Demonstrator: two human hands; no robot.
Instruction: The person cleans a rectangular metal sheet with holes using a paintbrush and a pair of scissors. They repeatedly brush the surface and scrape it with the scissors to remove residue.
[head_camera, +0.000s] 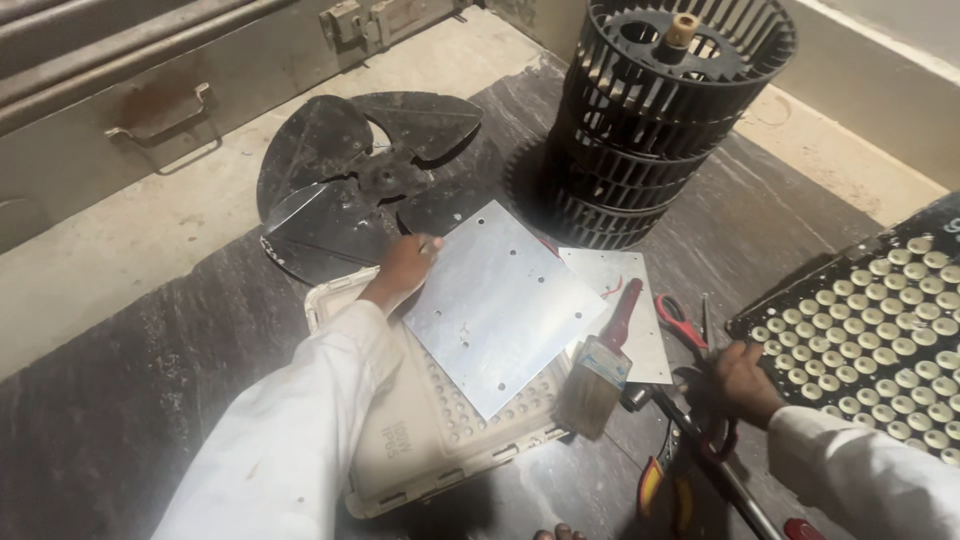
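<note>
Seemingly crouched over a dark stone floor (120, 400), a person rests the left hand (405, 265) on the far left corner of a shiny drilled metal plate (500, 305), fingers curled together against its edge. The plate lies tilted atop a cream plastic housing (420, 440), its long axis running from near right to far left. The right hand (745, 380), well apart to the right, closes on a dark tool handle (700, 440) beside a paintbrush (600, 365) and red scissors (680, 320).

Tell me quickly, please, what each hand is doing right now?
Left hand: fingers curled on the top corner of the metal plate; a true grip cannot be told.
Right hand: rests among the tools beside the scissors; grip cannot be told.
</note>
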